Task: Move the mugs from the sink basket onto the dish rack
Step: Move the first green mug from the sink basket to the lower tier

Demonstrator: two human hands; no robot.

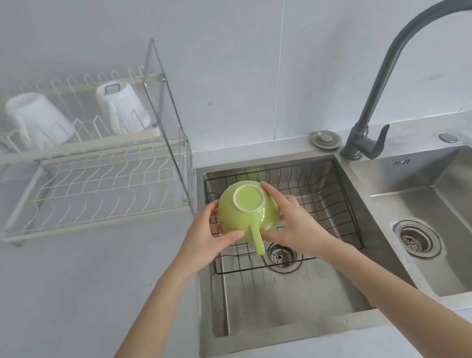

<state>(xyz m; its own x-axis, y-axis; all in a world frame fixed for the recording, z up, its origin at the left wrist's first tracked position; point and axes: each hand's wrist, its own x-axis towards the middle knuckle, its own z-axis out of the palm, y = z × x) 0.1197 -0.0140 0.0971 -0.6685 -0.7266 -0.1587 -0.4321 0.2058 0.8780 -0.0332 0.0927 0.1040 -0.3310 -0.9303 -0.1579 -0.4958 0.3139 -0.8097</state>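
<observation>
Left hand [207,239] and right hand [291,225] both clamped on upside-down green mug [248,210], handle toward camera, above wire sink basket [331,198]; two white mugs [38,120] upturned on dish rack [72,147] top tier.

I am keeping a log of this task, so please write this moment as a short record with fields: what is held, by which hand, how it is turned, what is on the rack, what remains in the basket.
held: green mug
hands: left hand and right hand, one on each side
orientation: upside down, base up, handle toward the person
position: above the sink basket
dish rack top shelf: two white mugs, upside down
lower shelf: no mugs
basket: no other mug visible
</observation>
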